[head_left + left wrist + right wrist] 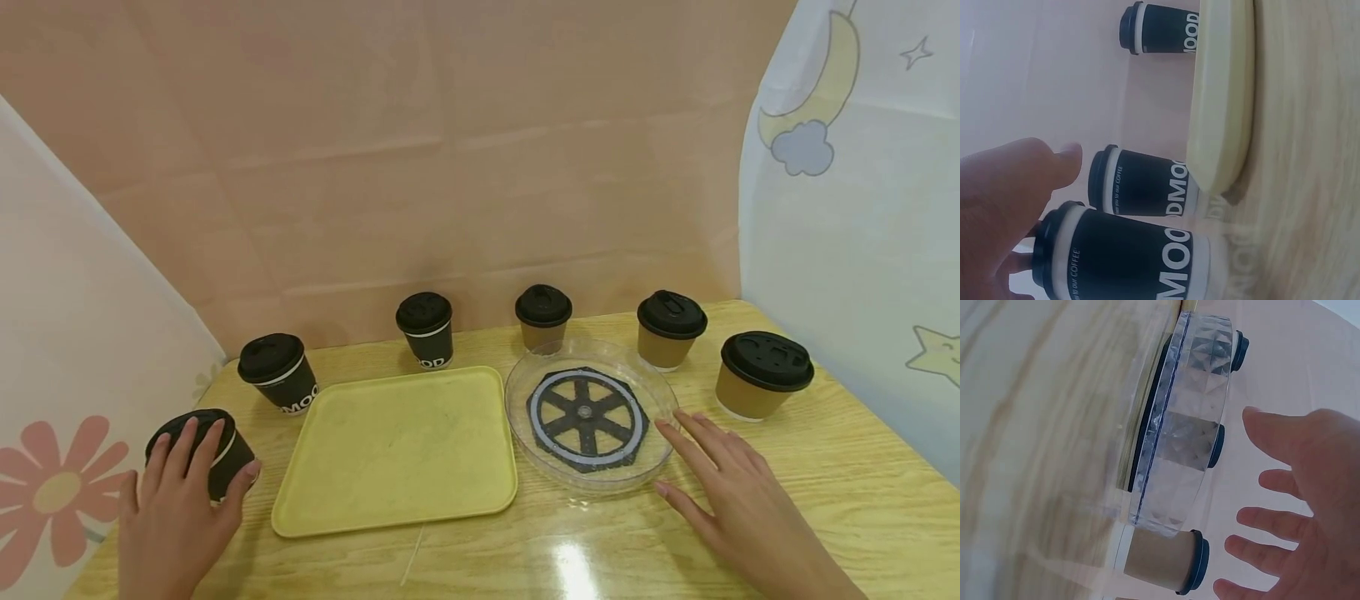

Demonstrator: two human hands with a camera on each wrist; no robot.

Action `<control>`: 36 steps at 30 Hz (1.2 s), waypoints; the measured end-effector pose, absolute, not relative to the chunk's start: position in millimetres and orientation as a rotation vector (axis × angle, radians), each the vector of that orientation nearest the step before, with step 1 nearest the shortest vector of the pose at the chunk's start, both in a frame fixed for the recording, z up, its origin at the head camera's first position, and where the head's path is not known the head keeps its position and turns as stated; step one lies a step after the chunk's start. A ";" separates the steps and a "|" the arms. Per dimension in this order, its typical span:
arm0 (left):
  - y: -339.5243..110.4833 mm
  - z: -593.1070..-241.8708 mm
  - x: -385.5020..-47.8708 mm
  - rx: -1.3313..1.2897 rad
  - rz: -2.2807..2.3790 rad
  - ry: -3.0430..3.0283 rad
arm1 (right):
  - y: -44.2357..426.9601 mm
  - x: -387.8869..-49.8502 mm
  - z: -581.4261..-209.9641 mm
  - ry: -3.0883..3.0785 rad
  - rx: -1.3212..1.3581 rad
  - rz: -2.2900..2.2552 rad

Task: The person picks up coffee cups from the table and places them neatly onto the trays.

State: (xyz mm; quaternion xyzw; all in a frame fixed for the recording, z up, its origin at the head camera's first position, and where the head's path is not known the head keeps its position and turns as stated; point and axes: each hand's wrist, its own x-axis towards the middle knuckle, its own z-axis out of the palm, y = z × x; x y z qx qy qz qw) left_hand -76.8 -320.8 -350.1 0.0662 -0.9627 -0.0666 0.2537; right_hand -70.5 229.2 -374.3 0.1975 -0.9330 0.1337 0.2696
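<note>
My left hand (180, 508) reaches over the lid of the nearest black paper coffee cup (235, 468), at the table's left edge. Its fingers extend over the lid and the thumb is spread to the right side. In the left wrist view, that thumb (1067, 164) stands apart from the cup, while the fingertips are partly hidden behind the lid. My right hand (742, 500) hovers with spread fingers at the right rim of a clear round turntable (585, 412), which has a dark spoked base. The right wrist view shows a gap between that hand and the faceted rim (1179, 456).
A yellow tray (405, 454) lies left of the turntable. Behind it stand two more black lidded cups, one back left (288, 387) and one at the back (431, 342). Brown lidded cups stand behind (543, 333) and right of the turntable (667, 346), another farther right (753, 396).
</note>
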 end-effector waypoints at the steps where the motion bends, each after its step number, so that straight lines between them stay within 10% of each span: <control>1: -321.4 -350.5 -77.3 0.184 -0.182 -2.617 | 228.7 -70.5 -374.3 -2.516 0.533 0.359; 36: -333.2 -359.4 -91.7 -0.006 -0.105 -2.423 | 225.8 -70.5 -378.3 -2.620 0.534 0.336</control>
